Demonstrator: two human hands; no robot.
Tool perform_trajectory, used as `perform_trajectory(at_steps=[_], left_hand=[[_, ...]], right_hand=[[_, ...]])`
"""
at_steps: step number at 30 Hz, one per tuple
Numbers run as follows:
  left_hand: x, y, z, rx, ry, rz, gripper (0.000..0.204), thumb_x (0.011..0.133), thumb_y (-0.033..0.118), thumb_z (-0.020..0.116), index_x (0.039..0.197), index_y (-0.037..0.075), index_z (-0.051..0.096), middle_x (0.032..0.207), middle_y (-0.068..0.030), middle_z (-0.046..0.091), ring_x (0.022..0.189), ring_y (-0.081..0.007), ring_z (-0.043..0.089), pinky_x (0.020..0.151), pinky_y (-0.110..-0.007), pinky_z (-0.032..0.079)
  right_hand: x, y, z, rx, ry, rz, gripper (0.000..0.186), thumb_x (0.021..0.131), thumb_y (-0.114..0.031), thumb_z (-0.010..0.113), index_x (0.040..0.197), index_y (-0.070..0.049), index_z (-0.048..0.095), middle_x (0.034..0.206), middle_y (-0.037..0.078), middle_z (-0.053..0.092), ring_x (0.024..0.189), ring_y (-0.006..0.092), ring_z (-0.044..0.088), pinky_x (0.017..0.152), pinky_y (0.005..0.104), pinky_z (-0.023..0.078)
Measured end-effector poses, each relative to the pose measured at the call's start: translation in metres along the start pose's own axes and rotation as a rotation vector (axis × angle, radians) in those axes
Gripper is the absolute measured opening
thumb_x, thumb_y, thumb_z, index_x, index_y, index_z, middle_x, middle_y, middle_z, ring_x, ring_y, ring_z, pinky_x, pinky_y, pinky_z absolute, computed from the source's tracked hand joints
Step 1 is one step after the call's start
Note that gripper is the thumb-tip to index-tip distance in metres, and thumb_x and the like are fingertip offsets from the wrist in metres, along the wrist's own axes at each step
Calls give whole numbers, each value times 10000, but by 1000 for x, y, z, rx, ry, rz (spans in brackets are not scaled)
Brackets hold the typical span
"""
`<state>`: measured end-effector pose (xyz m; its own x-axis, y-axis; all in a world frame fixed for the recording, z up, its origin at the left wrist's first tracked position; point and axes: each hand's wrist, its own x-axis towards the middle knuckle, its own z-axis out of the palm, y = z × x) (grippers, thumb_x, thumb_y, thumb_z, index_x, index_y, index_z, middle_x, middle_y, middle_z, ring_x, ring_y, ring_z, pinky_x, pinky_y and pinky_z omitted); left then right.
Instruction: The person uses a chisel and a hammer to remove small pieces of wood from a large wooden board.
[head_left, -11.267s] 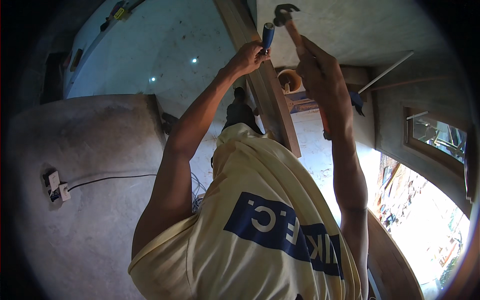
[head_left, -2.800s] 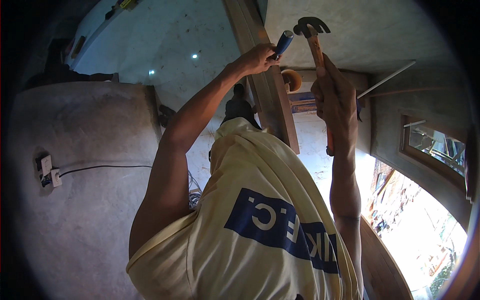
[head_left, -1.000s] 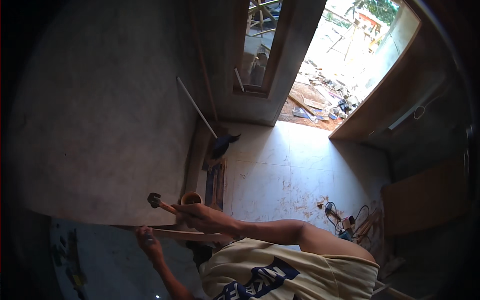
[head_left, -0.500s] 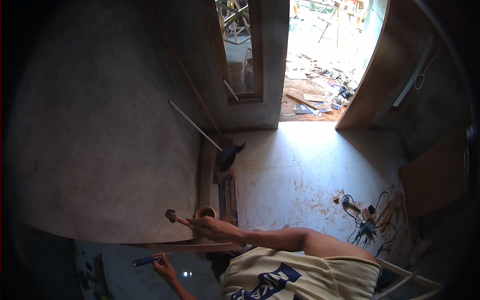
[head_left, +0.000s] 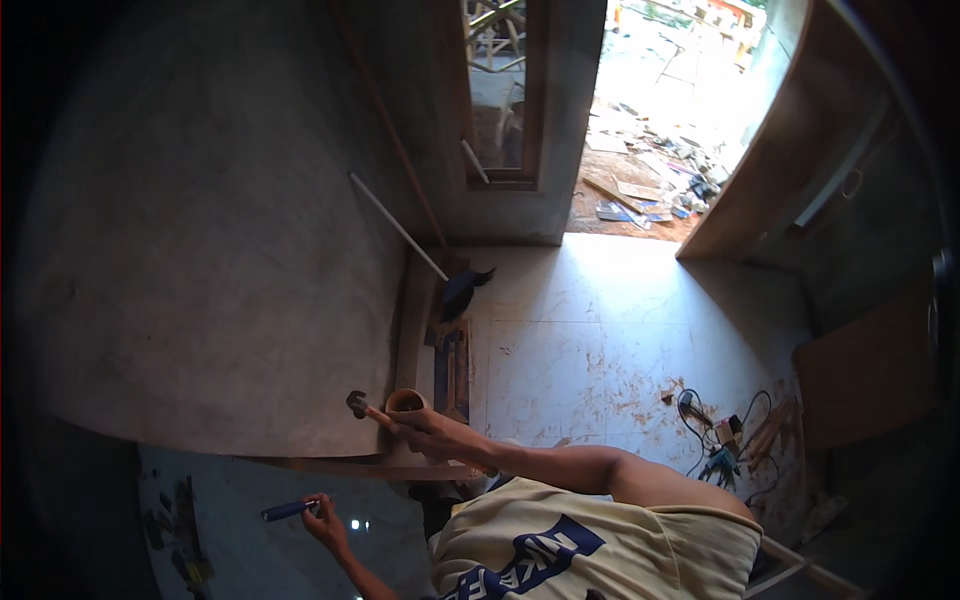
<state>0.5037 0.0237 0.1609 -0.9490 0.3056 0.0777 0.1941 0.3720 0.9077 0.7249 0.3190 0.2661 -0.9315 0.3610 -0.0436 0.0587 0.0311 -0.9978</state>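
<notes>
My right hand point(head_left: 425, 432) is wrapped round the wooden handle of a hammer point(head_left: 357, 404), whose dark head points toward the grey wall. Lower left, my left hand point(head_left: 324, 524) grips a blue-handled tool point(head_left: 286, 511). The handle sticks out to the left; a thin shaft seems to pass through the fingers, but its kind cannot be made out. Just behind the hammer sits a round, brown, open-topped container point(head_left: 406, 400), partly hidden by my right hand. A curved wooden edge point(head_left: 350, 468) runs along the end of the wall between my two hands.
A broom point(head_left: 460, 295) with a white handle leans on the wall. Wood pieces point(head_left: 455, 375) lie below it. A teal power tool point(head_left: 718, 465) with looping black cables rests on the dusty tiled floor point(head_left: 560, 370) at right. A brown board point(head_left: 850, 395) leans there; rubble lies past the doorway.
The view has shifted slightly. The hammer's head has moved a little right and up, closer to the round container. Both hands keep their hold.
</notes>
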Motion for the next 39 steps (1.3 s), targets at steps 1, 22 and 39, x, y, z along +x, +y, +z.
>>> perform_trajectory(at_steps=[1,22,39], left_hand=[[-1,-8,-5,-42,1,-20,175,959,114,643,1027,-4,533,1009,-124,589,917,-222,663,820,-368,606],[-4,-7,16,-153,25,-11,266,960,148,657,1091,2,477,1029,-160,596,936,-224,652,789,-377,621],[14,-52,-31,-391,-109,-63,289,943,177,681,1076,-22,519,1029,-89,588,960,-192,609,929,-424,561]], right_hand=[[-2,-8,2,74,-50,49,434,1064,-340,433,1399,-73,503,777,96,528,619,136,500,504,284,408],[-16,30,-12,85,119,87,340,1052,-346,457,1237,-88,578,799,12,506,663,91,503,575,263,426],[-5,102,7,334,145,18,271,1027,-266,480,1090,-61,646,699,-18,534,588,64,494,495,261,411]])
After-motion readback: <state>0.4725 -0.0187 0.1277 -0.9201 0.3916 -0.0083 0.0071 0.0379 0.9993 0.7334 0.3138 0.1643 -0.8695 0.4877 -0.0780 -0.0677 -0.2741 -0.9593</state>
